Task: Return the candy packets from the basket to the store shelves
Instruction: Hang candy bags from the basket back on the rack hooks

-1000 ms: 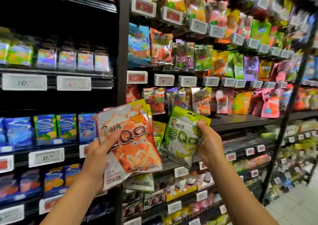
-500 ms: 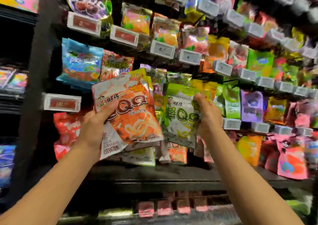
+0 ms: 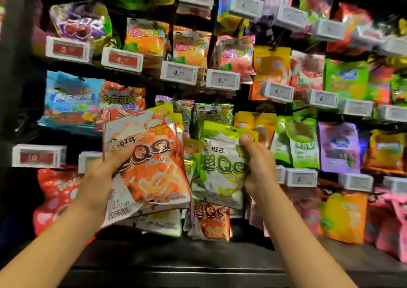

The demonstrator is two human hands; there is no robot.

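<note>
The left hand (image 3: 99, 177) grips a fan of packets, orange packet (image 3: 152, 164) foremost; the right hand (image 3: 258, 166) pinches the green packet (image 3: 220, 166). Hang it on the matching green row (image 3: 214, 113) just behind, hole squarely over the hook.

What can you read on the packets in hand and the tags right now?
"QQ": orange packet, held by left hand.
"LA … AVOUR": white packet behind it, cut off.
"超Q": green packet, right hand.
"4.": price tag; rest blurred.
</note>
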